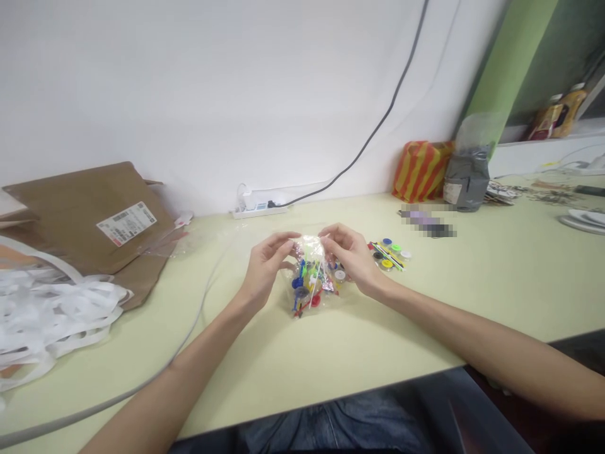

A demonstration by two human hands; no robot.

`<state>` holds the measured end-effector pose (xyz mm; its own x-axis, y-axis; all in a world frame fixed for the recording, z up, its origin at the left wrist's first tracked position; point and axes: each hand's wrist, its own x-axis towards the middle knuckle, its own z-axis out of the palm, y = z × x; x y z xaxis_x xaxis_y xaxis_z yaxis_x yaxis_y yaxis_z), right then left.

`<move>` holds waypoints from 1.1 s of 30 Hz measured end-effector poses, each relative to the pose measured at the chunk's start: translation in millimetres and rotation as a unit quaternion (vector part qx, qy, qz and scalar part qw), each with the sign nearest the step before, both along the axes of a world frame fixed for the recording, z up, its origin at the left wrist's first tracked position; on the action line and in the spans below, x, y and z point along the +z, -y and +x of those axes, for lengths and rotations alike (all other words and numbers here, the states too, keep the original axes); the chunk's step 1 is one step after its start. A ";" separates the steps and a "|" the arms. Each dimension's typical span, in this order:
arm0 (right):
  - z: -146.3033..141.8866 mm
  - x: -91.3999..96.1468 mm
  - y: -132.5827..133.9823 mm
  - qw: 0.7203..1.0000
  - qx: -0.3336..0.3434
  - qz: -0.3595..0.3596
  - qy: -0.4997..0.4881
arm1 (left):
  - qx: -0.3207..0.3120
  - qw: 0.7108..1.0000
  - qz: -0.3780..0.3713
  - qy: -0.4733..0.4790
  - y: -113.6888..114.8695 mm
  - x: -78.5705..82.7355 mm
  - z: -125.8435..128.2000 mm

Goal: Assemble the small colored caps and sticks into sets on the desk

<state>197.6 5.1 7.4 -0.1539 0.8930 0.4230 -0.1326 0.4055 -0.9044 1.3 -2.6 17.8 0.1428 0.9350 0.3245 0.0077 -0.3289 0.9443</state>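
Note:
A small clear plastic bag [312,277] full of coloured parts (blue, red, green, yellow pieces and thin sticks) hangs just above the pale yellow table [359,353], at the middle. My left hand [265,268] pinches the bag's top edge on the left side. My right hand [350,255] pinches the same top edge on the right side. The bag's bottom touches or nearly touches the tabletop. Just right of my right hand lies a second packet of small paint pots [390,254] in several colours with thin brushes.
A brown cardboard sheet [89,221] with a white label and a heap of white strips [42,315] fill the left. A white power strip [258,205] with a dark cable sits by the wall. A striped orange bag [420,170] and a grey pouch [466,180] stand back right.

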 end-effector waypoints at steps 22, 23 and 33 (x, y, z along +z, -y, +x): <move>1.5 3.0 3.3 0.998 0.033 -0.013 -0.060 | -0.063 0.996 0.060 0.035 -3.2 4.2 -6.8; 0.7 3.0 4.3 0.998 0.033 -0.015 -0.060 | -0.055 0.996 0.064 0.028 -3.7 3.2 -6.3; -0.1 3.7 9.3 0.986 0.107 -0.124 0.016 | -0.092 0.993 0.065 0.038 0.1 7.1 -4.4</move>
<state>197.6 -4.3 11.1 -0.3599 0.9138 0.1880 -0.1600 0.1381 -0.9774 -3.1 -2.7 24.8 0.2776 0.8448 0.4574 -0.1327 -0.4378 0.8892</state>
